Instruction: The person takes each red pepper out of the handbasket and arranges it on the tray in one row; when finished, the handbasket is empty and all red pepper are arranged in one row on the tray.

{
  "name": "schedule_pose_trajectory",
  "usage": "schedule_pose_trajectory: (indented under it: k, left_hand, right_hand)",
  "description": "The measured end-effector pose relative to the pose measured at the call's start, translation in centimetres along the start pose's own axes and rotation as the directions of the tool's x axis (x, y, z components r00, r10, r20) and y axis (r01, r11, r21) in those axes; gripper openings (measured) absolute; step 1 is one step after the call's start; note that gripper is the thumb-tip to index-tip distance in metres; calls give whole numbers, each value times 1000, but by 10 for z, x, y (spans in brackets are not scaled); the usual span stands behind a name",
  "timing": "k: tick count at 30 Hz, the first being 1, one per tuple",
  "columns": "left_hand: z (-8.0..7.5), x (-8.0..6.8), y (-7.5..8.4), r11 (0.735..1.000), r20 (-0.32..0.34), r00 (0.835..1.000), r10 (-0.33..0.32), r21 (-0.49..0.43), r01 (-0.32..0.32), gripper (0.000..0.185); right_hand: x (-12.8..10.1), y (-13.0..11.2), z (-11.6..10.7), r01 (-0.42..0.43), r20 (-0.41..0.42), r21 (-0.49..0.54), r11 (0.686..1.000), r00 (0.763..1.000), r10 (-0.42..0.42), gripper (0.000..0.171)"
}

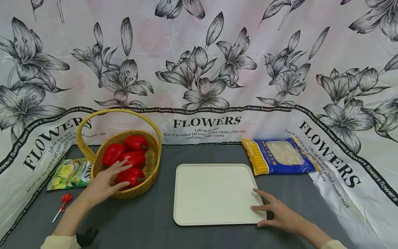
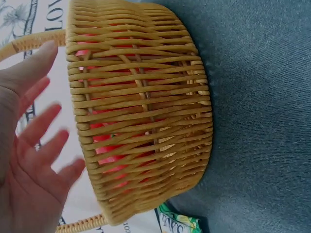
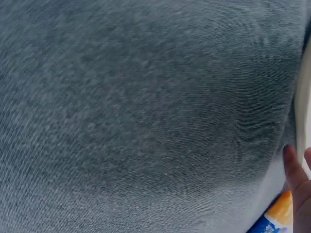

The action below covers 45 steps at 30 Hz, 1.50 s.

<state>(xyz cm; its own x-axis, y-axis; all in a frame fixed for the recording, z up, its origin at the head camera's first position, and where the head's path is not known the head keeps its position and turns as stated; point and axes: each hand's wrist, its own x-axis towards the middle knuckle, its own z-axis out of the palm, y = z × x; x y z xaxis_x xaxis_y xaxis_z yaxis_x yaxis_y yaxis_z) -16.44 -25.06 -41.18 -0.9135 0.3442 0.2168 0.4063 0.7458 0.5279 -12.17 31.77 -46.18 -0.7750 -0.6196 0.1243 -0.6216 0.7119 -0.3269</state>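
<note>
My left hand (image 1: 104, 183) reaches over the near left rim of a yellow wicker basket (image 1: 150, 173), fingers spread above the red bell peppers (image 1: 133, 159) inside. In the left wrist view that hand (image 2: 39, 160) hovers beside the basket's opening with nothing in its fingers, and red shows through the weave (image 2: 141, 102). At the right, my right hand (image 1: 278, 212) has its fingers apart at the right edge of a flat cream tray (image 1: 214, 193). Only a few of its fingers (image 3: 295, 170) show in the right wrist view, close by the tray's edge (image 3: 303, 97).
A blue and yellow pasta bag (image 1: 280, 156) lies behind the tray to the right. Left of the basket is a green snack packet (image 1: 69, 174), with a red lollipop (image 1: 66, 200) in front of it. A flower-printed cloth (image 1: 205, 128) hangs behind the grey table (image 1: 149, 221).
</note>
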Motion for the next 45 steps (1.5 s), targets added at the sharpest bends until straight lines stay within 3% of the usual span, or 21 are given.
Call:
schedule_pose_trajectory:
  k: [5, 8, 15, 22, 27, 33, 40, 45]
  left_hand:
    - [8, 10, -4, 995, 31, 995, 92, -46, -91, 51]
    - [12, 15, -5, 994, 60, 993, 102, -52, -99, 49]
    - [17, 21, -9, 990, 63, 988, 139, -17, -138, 41]
    - [16, 24, -13, 991, 77, 988, 132, -10, -132, 49]
    - [10, 19, -19, 995, 64, 994, 90, -41, -88, 53]
    - [4, 17, -24, 999, 45, 999, -5, -39, 7, 58]
    - [-5, 9, -29, 986, 74, 995, -70, -148, 81, 58]
    - [-12, 5, -31, 958, 99, 990, -102, -258, 125, 57]
  right_hand:
    - [1, 5, 3, 43, -35, 0, 999, 998, -43, 41]
    - [1, 8, 3, 62, -46, 31, 998, 997, -61, 39]
    - [0, 18, 2, 71, -23, 224, 972, 997, -68, 27]
    - [-6, 20, 7, 87, -84, 287, 954, 994, -66, 23]
    - [-3, 21, 10, 90, -87, 333, 939, 994, -65, 24]
    - [0, 21, 10, 69, -69, 278, 958, 996, -51, 25]
    - [1, 20, 8, 166, -129, 228, 960, 982, -139, 26]
    - [0, 19, 6, 76, -68, 250, 965, 996, -61, 25]
